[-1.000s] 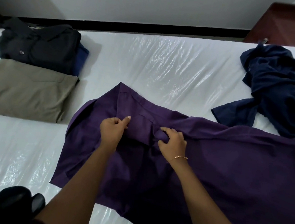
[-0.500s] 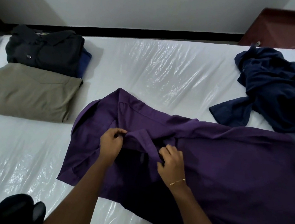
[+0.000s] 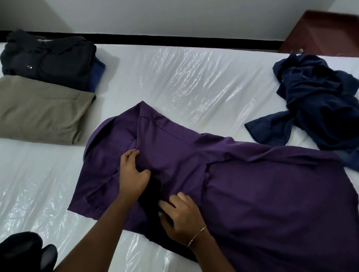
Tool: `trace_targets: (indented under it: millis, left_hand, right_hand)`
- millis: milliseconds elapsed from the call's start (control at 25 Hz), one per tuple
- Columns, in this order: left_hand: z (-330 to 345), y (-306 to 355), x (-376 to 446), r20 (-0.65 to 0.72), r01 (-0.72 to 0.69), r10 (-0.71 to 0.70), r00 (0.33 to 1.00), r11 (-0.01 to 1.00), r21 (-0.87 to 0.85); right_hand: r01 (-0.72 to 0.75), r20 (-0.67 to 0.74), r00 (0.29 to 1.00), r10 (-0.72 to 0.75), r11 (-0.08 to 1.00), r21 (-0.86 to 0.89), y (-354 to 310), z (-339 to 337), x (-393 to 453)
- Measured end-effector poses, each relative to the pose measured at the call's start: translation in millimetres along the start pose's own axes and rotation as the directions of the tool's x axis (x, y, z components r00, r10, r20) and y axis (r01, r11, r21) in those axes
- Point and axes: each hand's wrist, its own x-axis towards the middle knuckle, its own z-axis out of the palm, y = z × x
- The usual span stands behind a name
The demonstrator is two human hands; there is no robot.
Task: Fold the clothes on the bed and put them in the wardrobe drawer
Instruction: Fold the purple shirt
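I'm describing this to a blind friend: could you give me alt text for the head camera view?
Two hands, left hand and right hand, work a purple shirt spread on a plastic-covered bed. Folded clothes lie far left; a crumpled navy garment lies far right.

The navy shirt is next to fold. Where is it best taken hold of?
Take the navy shirt by the flat sleeve-like flap that sticks out toward the purple shirt, coming from the near side. The rest is bunched, so a grip there would probably gather several layers.
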Motion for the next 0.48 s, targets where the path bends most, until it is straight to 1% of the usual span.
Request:
trace_targets:
  millis: [40, 80, 120, 160, 200, 240, 320, 360, 400, 480]
  left_hand:
    - [-2, -3, -3, -0.076, -0.024, 0.025, 0.997, 1.000, 0.004]
    - [-3, -5, -7, -0.156, -0.020, 0.023, 0.987, 1.000, 0.025]
    - [-4, -5, -11, -0.227, 0.024, -0.013, 0.974, 0.999, 0.045]
    - [-4, -4, -15, -0.255, 0.073, -0.056, 0.965, 0.996, 0.056]
    - [-4, -6, -20, -0.247, 0.095, -0.068, 0.967, 0.991, 0.099]
    - [-3, -9, -25, -0.218, 0.074, -0.033, 0.975, 0.981, 0.178]
    - [-1, -15, -31, -0.197, -0.047, 0.125, 0.972, 0.932, 0.360]
    - [2, -15, -33, -0.201, -0.116, 0.220, 0.955, 0.895, 0.430]
    - [6, -13, -33, -0.183, -0.185, 0.301, 0.936, 0.862, 0.472]
    - [22, 2, -35, -0.099, -0.314, 0.412, 0.906, 0.809, 0.496]
  right_hand:
    - [-0.063, -0.022, 0.998, 0.063, 0.998, -0.006, 2, -2, -2]
    - [-0.154, -0.058, 0.987, 0.153, 0.988, -0.021, 5, -5, -2]
    - [-0.250, -0.095, 0.965, 0.246, 0.967, -0.042, 8, -7, -2]
    - [-0.328, -0.112, 0.941, 0.320, 0.943, -0.063, 12, -9, -4]
    - [-0.361, -0.097, 0.930, 0.354, 0.929, -0.076, 14, -10, -7]
    - [-0.355, -0.069, 0.934, 0.350, 0.932, -0.075, 15, -9, -11]
    - [-0.325, -0.050, 0.945, 0.322, 0.944, -0.054, 17, -9, -17]
    - [-0.354, -0.066, 0.934, 0.352, 0.935, -0.021, 19, -13, -19]
    - [-0.403, -0.096, 0.910, 0.404, 0.915, 0.026, 24, -18, -20]
    - [-0.505, -0.156, 0.845, 0.512, 0.859, 0.082, 44, -30, -24]
